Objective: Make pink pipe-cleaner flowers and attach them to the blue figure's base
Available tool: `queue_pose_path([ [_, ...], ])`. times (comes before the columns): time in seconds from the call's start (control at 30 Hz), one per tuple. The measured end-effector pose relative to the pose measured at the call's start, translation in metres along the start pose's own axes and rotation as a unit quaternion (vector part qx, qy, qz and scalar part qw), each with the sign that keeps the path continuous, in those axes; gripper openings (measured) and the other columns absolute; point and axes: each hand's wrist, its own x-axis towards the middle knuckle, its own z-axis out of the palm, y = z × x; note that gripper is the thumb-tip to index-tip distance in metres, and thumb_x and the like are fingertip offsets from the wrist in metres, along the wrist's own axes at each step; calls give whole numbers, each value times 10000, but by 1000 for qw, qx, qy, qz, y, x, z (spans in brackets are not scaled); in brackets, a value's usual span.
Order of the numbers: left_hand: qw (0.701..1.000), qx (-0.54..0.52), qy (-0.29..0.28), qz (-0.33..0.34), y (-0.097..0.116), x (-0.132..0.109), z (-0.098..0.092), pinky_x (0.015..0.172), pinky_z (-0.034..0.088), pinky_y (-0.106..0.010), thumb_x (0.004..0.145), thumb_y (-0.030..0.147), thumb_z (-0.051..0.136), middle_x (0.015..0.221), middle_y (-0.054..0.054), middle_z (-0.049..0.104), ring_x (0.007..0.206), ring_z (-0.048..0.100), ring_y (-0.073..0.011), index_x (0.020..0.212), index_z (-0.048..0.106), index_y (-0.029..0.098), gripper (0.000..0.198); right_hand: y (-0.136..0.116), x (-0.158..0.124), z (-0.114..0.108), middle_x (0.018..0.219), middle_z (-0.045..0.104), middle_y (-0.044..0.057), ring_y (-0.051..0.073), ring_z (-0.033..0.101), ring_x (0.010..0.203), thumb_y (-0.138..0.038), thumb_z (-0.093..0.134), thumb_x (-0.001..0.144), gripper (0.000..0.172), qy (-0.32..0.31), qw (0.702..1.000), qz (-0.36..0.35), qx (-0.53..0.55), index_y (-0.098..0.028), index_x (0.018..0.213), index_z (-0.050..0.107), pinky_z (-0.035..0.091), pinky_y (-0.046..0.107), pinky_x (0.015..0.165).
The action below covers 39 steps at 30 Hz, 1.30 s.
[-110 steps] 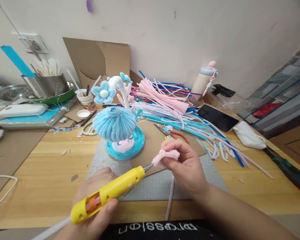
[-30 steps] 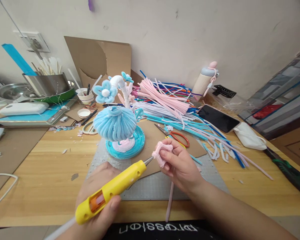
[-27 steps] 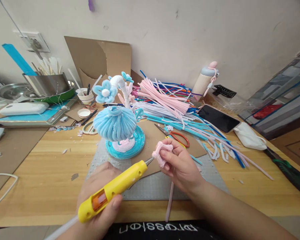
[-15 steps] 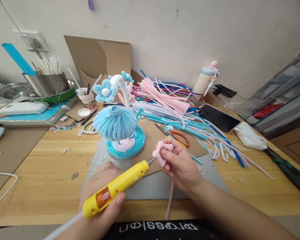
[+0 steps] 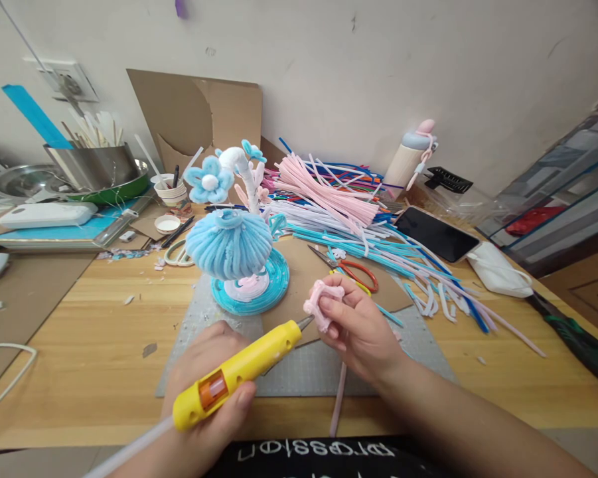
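Left hand (image 5: 198, 362) grips a tubular glue gun (image 5: 253, 362); right hand (image 5: 366, 325) pinches a fuzzy pink piece (image 5: 318, 299).

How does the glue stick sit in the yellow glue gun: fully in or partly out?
Partly out: a pale length of glue stick extends from the rear of the yellow glue gun.

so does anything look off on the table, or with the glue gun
Nothing stands out on the glue gun. The table looks untidy, though: snippets lie scattered at the left, and some pipe cleaners stray rightward from the heap. The cardboard against the wall has an uneven curved edge.
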Motion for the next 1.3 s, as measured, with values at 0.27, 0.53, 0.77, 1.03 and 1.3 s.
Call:
queue_pose_path([
  [0.27,1000,-12,5,-2,-2,-2,2,603,386,-314,838,328,473,668,-13,586,665,519,-178,755,561,219,163,-1,0,0,687,617,-47,15,407,389,-260,731,712,250,-4,1000,5,10,-216,845,524,246,95,310],
  [0.53,999,-18,19,-24,1,0,8,552,369,-343,870,481,403,606,-25,544,623,496,-199,702,532,230,329,-2,0,1,708,626,-46,11,407,388,-258,736,703,254,-1,1000,12,9,-217,843,528,246,95,311],
  [0.77,999,-22,34,-18,2,-3,12,558,347,-344,888,477,398,619,-25,545,611,465,-188,739,555,211,343,-2,1,-1,705,613,-45,12,398,403,-231,720,720,223,-5,999,10,32,-211,849,539,247,90,315],
  [1.03,997,-72,11,-29,5,-1,4,577,361,-316,882,495,417,662,-15,555,643,492,-184,801,580,228,323,-4,9,-3,647,524,-44,3,323,431,-193,702,738,145,-41,992,78,86,-151,779,569,207,80,319],
  [1.3,994,-63,67,-52,1,-3,2,624,396,-321,879,474,441,681,-25,550,687,509,-193,768,564,207,315,-1,4,-4,540,521,-65,15,340,381,-229,729,715,216,-60,991,121,0,-181,814,543,195,96,310],
])
